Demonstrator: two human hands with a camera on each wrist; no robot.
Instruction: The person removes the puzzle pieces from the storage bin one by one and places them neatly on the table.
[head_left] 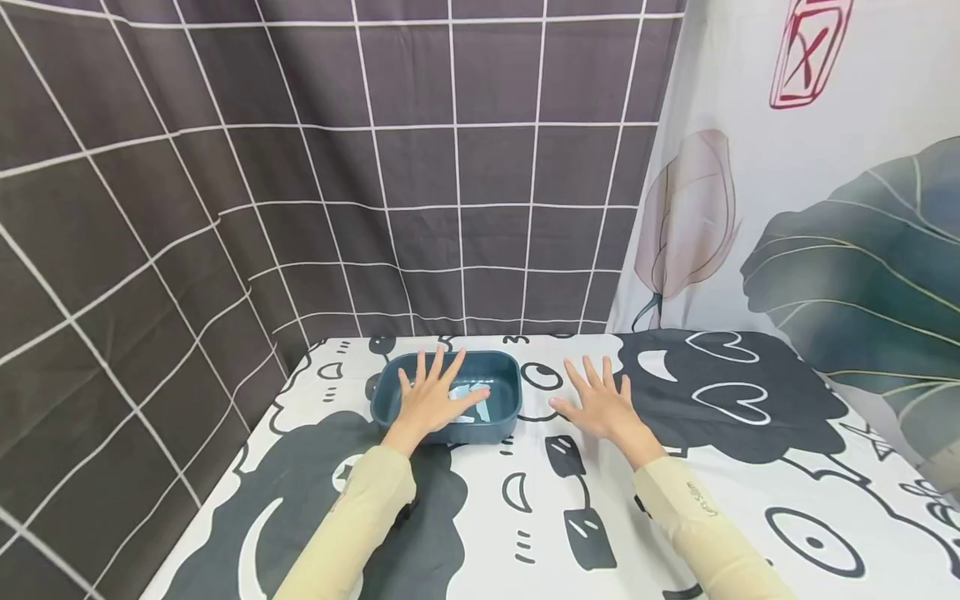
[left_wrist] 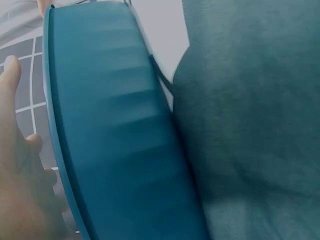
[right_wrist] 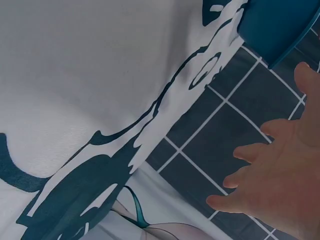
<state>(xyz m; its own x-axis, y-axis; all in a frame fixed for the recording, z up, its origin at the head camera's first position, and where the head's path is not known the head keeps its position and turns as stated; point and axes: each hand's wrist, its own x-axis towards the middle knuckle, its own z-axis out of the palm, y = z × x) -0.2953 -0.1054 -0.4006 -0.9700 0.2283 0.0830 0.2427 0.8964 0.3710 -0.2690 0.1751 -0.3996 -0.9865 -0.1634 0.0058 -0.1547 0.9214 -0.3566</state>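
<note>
A dark teal rectangular tub with rounded corners stands on the patterned cloth. Inside it lie pale blue and white pieces, partly covered by the left hand; their kind does not show. My left hand is spread above the tub's left part, fingers straight and holding nothing. In the left wrist view the tub's side wall fills the middle, with the left hand beyond its rim. To the right of the tub, my right hand hovers over the cloth with fingers spread and nothing in it.
A white cloth with black cartoon faces covers the table. Behind and to the left hangs a dark curtain with a white grid. A pale curtain with flower and leaf prints hangs at the right.
</note>
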